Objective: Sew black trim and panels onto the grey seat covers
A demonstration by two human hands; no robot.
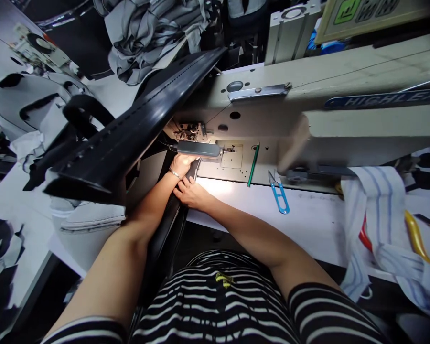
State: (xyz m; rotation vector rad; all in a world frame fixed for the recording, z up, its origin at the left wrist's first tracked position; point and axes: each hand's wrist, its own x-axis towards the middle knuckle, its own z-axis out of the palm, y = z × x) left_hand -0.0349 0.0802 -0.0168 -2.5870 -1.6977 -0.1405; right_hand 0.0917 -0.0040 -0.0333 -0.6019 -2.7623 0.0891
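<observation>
A long black leather-like piece (129, 138) with a stitched seam runs from the sewing machine's needle area (193, 129) up to the left and hangs down over the table's front edge. My left hand (181, 165), with a bracelet at the wrist, grips the black material just under the machine's small lamp (198, 149). My right hand (191, 193) lies beside it, fingers pinched on the black strip's edge at the table's edge. The needle itself is hidden behind the lamp and the material.
The cream sewing machine (308, 110) fills the upper right. Blue thread snips (279, 196) and a green pencil (252, 165) lie on the white table (308, 220). A striped cloth (383, 215) is at the right. Grey and black fabric pieces (146, 28) are piled behind and left.
</observation>
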